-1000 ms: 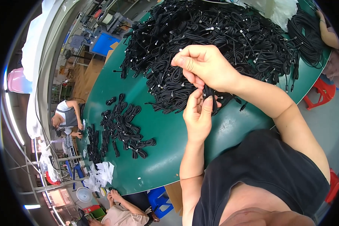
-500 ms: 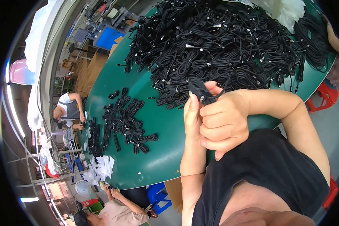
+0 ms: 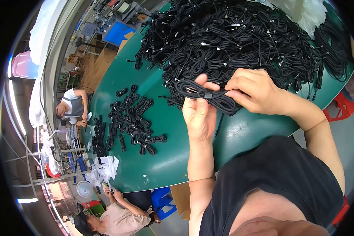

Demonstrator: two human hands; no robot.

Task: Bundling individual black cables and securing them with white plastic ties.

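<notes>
A black cable (image 3: 224, 104), coiled into an elongated loop bundle with a metal connector showing, lies across my left hand (image 3: 199, 120). My left thumb presses the bundle's middle, next to a small dark band, and the fingers curl behind it. My right hand (image 3: 257, 92) is closed in a pinch at the bundle's right side, on a thin dark strand coming from its middle. Whether that strand is a tie or a cable end is too small to tell. Beyond both hands rises a large heap of similar black cables (image 3: 208, 43).
Smaller cable bundles (image 3: 135, 118) lie left on the green table (image 3: 165, 165). White papers (image 3: 106, 169) are at its near left edge. Two people (image 3: 122, 218) work along the left side. A red stool (image 3: 338, 108) stands at right, a blue stool (image 3: 161, 202) below.
My hands, earlier close together around the bundle, have moved apart. My right hand has shifted right and up, and the coiled cable now lies exposed across my left hand.
</notes>
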